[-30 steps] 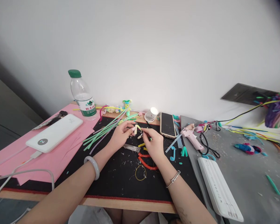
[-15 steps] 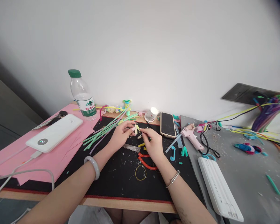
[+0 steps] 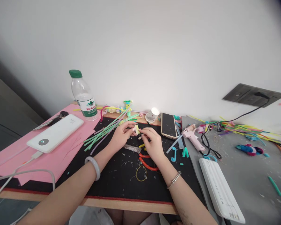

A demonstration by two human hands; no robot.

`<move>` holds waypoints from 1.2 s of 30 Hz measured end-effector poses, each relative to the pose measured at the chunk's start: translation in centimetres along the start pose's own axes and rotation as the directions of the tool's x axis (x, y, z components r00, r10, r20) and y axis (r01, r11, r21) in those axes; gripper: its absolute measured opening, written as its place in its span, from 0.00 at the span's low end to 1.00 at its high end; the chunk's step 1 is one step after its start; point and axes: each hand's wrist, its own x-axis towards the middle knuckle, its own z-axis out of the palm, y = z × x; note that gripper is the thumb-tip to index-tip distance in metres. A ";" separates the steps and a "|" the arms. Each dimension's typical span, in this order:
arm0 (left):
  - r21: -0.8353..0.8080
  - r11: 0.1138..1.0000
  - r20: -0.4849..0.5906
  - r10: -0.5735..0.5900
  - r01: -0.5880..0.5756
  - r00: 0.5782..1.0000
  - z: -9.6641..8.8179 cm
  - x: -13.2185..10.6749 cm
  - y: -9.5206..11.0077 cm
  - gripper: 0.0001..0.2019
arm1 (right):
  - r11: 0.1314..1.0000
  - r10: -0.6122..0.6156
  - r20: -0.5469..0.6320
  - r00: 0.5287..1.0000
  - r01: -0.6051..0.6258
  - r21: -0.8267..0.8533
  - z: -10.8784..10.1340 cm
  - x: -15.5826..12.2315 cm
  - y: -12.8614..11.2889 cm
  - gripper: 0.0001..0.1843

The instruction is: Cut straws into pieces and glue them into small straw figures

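Observation:
My left hand [image 3: 124,135] pinches a small pale yellow and pink fuzzy piece [image 3: 137,128], apparently bent pipe cleaner, just above the black mat [image 3: 107,184]. On the other side, my right hand [image 3: 154,142] has thumb and forefinger closed at the piece's right edge. The fingers partly cover it, so its full shape is hidden. Below the right hand lies a tool with red handles [image 3: 146,163], its head hidden. A clear plastic strip [image 3: 132,148] rests between the wrists. Green and purple pipe cleaners [image 3: 104,134] spread out left of my left hand.
Behind stand a water bottle [image 3: 87,103], a paper cup [image 3: 152,115] and a phone [image 3: 168,125]. To the right are a pink glue gun [image 3: 192,139], a white power strip or bank [image 3: 221,187] and heaped pipe cleaners [image 3: 241,128]. Another power bank [image 3: 56,132] lies on pink sheets [image 3: 67,161].
My right fingers have moved slightly in against the yellow piece. At far right, the raised purple bundle of pipe cleaners is gone from in front of the wall socket.

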 end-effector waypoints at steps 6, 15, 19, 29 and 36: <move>-0.024 1.000 0.008 -0.007 0.007 1.000 -0.1 0.0 -0.3 0.13 | 0.997 0.036 0.054 0.998 -0.040 0.072 0.1 -0.2 0.1 0.15; -0.061 0.998 0.010 -0.030 0.031 0.999 0.0 -0.1 0.0 0.14 | 0.991 0.059 0.078 0.995 -0.068 0.115 0.0 -0.1 0.2 0.17; -0.068 0.997 0.015 -0.031 0.032 0.999 0.0 -0.2 0.0 0.15 | 0.990 0.066 0.094 0.993 -0.077 0.122 -0.1 -0.1 0.3 0.18; -0.042 0.999 0.056 -0.012 0.014 0.998 -0.2 -0.1 -0.2 0.15 | 0.988 0.060 0.119 0.991 -0.076 0.137 0.0 -0.1 0.3 0.22; -0.041 0.999 0.066 -0.026 0.028 0.997 -0.1 0.0 -0.2 0.15 | 0.984 0.064 0.149 0.987 -0.087 0.155 0.0 -0.2 0.2 0.23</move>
